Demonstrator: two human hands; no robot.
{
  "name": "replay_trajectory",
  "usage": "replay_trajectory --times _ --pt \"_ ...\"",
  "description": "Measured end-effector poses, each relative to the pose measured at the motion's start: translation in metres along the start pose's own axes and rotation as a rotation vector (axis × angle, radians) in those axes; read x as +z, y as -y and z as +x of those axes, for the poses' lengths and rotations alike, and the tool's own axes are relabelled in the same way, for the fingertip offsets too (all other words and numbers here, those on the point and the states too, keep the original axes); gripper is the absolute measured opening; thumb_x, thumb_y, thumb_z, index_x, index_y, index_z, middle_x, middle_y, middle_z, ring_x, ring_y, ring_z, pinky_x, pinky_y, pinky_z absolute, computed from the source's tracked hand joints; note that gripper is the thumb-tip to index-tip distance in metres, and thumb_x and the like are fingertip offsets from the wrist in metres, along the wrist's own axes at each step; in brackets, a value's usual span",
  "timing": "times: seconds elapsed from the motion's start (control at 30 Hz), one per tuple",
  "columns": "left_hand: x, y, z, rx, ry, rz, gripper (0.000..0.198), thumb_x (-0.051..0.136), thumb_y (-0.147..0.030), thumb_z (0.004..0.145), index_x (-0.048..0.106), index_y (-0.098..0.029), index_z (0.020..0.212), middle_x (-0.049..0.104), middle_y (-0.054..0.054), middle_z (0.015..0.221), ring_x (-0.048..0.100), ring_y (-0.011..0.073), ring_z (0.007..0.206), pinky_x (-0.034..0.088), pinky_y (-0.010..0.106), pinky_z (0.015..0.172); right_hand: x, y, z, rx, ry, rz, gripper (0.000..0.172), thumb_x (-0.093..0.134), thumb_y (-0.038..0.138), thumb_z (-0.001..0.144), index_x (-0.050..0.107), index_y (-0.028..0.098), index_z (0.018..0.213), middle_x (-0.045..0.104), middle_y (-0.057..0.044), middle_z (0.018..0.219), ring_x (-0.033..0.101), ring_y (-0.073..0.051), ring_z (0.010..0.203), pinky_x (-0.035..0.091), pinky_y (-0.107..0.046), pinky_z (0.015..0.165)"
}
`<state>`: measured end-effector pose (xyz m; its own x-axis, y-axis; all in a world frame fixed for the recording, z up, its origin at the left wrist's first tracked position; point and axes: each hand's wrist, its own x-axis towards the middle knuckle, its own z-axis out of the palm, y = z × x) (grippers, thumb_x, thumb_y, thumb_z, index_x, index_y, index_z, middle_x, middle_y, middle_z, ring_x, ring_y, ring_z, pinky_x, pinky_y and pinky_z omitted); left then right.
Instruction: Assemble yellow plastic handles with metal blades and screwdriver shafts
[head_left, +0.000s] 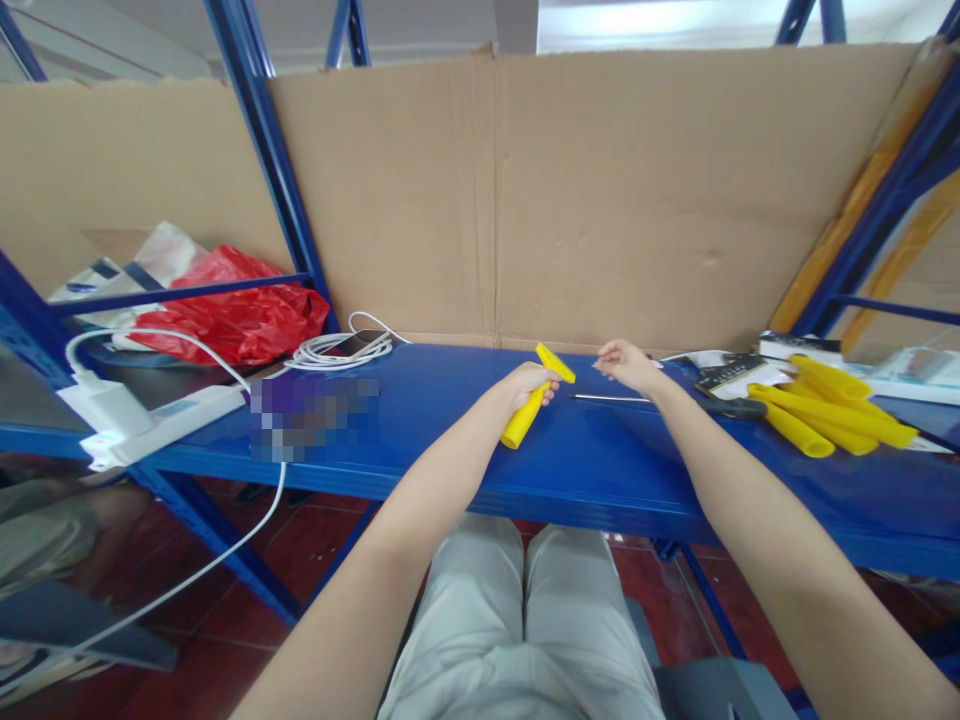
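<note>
My left hand (534, 385) is wrapped round the handle of a yellow T-shaped scraper (519, 428), its wide head (556, 364) tilted up to the right. To the right of that head, my right hand (627, 364) hovers over the table with thumb and fingertips pinched together. A tiny pale piece seems to show at those fingertips, too small to name. Below the right hand lies a screwdriver (611, 398), its long metal shaft pointing left and its dark handle (735, 408) lying beyond my right forearm. My wrist hides part of the shaft.
Several yellow handles (840, 410) lie in a pile on the right of the blue table (450, 440), beside black-and-white packets (739, 378). On the left are a white power strip (180, 420), coiled white cable (319, 352) and red plastic bag (240, 305). Cardboard (615, 200) walls the back.
</note>
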<state>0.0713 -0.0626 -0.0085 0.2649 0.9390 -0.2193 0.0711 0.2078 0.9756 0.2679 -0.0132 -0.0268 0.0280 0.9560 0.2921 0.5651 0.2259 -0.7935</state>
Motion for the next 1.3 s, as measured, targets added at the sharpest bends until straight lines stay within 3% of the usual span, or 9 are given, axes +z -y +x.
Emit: replay_trajectory --times 0.17,0.6,0.73,0.93,1.1,1.3 --pt "0.002 -0.001 -0.002 0.029 -0.032 0.044 0.009 0.055 -0.004 0.089 0.058 -0.012 0.085 0.045 -0.007 0.052 0.037 0.0046 0.039 0.031 0.017 0.04 0.02 0.02 -0.014 -0.02 0.132 0.219 0.023 0.065 0.004 0.075 0.049 0.02 0.081 0.058 0.004 0.068 0.055 -0.009 0.059 0.048 -0.022 0.061" --pt "0.005 -0.002 -0.007 0.104 -0.008 0.064 0.022 0.051 -0.003 0.088 0.051 -0.015 0.071 0.045 -0.006 0.05 0.037 0.0051 0.038 0.031 0.019 0.041 0.025 0.023 -0.018 -0.041 0.136 0.258 0.025 0.067 0.004 0.069 0.051 0.02 0.08 0.059 0.003 0.07 0.056 -0.01 0.063 0.049 -0.023 0.061" --pt "0.005 -0.002 -0.008 0.118 0.014 0.068 0.02 0.051 -0.002 0.088 0.053 -0.015 0.072 0.044 -0.006 0.05 0.037 0.005 0.038 0.032 0.019 0.042 0.025 0.024 -0.018 -0.06 0.096 0.203 0.024 0.068 0.007 0.069 0.054 0.019 0.082 0.061 0.001 0.076 0.057 -0.012 0.069 0.051 -0.027 0.068" --pt "0.003 -0.004 -0.008 0.132 0.052 0.0 0.023 0.047 -0.002 0.09 0.05 -0.016 0.072 0.044 -0.007 0.05 0.035 0.0046 0.035 0.028 0.018 0.038 0.023 0.029 -0.022 -0.024 0.0 0.162 0.021 0.07 0.013 0.071 0.058 0.019 0.087 0.067 -0.005 0.1 0.061 -0.015 0.09 0.05 -0.033 0.085" --pt "0.002 -0.004 -0.009 0.141 0.075 -0.055 0.023 0.045 -0.002 0.092 0.05 -0.015 0.074 0.044 -0.007 0.049 0.034 0.0041 0.034 0.027 0.018 0.037 0.023 0.027 -0.024 0.061 0.123 0.325 0.026 0.068 0.02 0.076 0.057 0.021 0.1 0.069 -0.004 0.096 0.064 -0.016 0.088 0.049 -0.031 0.076" --pt "0.003 -0.006 -0.012 0.14 0.098 -0.09 0.022 0.044 -0.002 0.092 0.048 -0.017 0.075 0.044 -0.007 0.049 0.033 0.0037 0.033 0.026 0.017 0.037 0.024 0.023 -0.021 0.064 0.133 0.474 0.027 0.071 0.017 0.071 0.058 0.022 0.094 0.064 0.001 0.081 0.059 -0.012 0.073 0.047 -0.025 0.066"
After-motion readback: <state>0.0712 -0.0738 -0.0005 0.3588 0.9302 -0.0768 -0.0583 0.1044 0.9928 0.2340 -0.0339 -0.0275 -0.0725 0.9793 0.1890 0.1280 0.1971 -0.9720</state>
